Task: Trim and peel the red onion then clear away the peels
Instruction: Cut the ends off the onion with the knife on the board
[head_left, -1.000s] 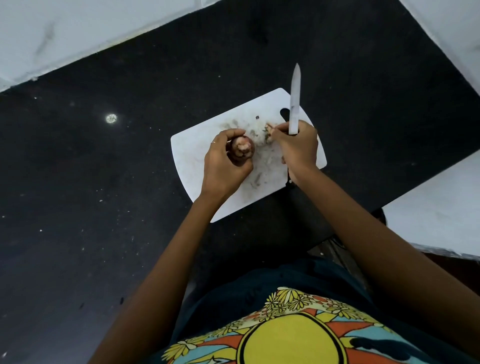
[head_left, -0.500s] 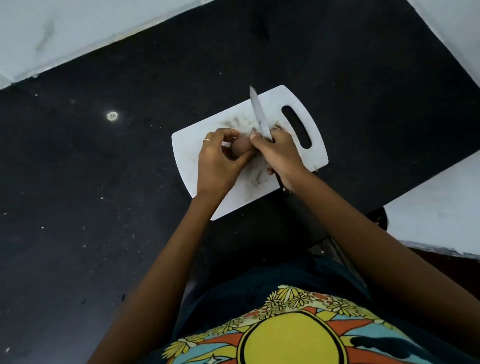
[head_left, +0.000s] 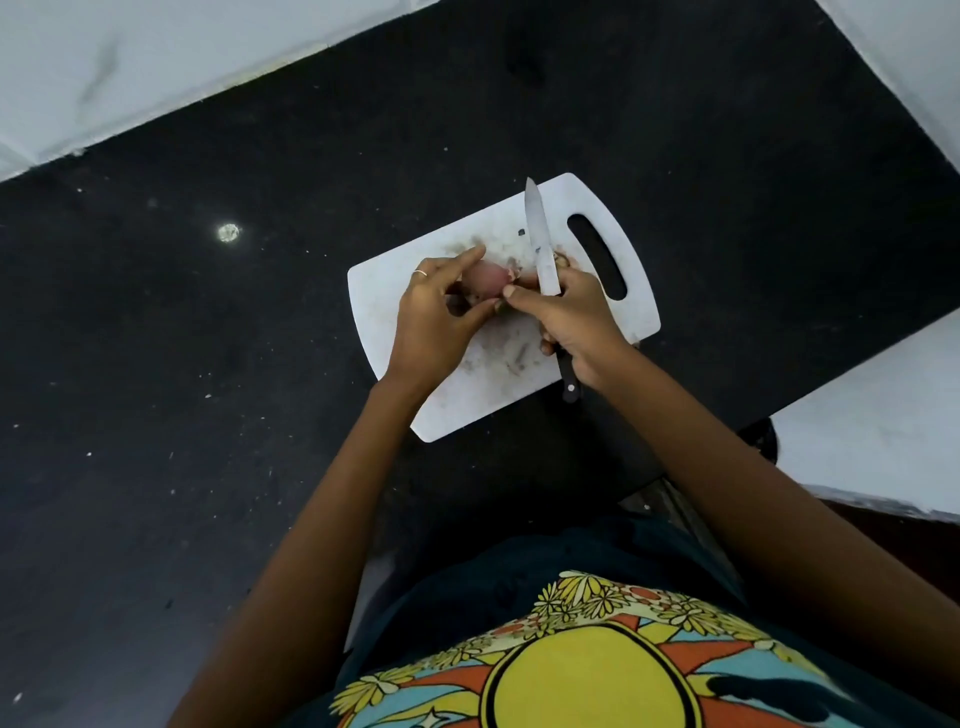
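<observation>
Far left of frame: black speckled countertop, one small pale fleck at upper left, well apart from the work. Centre: white plastic cutting board lying at an angle, handle slot toward upper right, surface smeared and dotted with dark scraps. Left hand over the board's middle, ring on one finger, loosely cupped around the red onion; index finger stretched along the onion's far side, thumb tucked under the near side, remaining fingers half-curled, not clenched. Onion held just above or on the board between both hands, which of the two impossible to tell; pale pink flesh showing on top, ragged bits of skin clinging at the right end. Right of that: right hand wrapped firmly round the black handle of a paring knife, blade pointing toward the top of the frame, thumb and fingertip pinching at the onion's right end, apparently at loose skin. Judged stage: trimming apparently done, peeling well along but unfinished. Left to do: strip the last skin, then gather peels; only small scraps visible on the board, none cleared yet as far as can be seen.
</observation>
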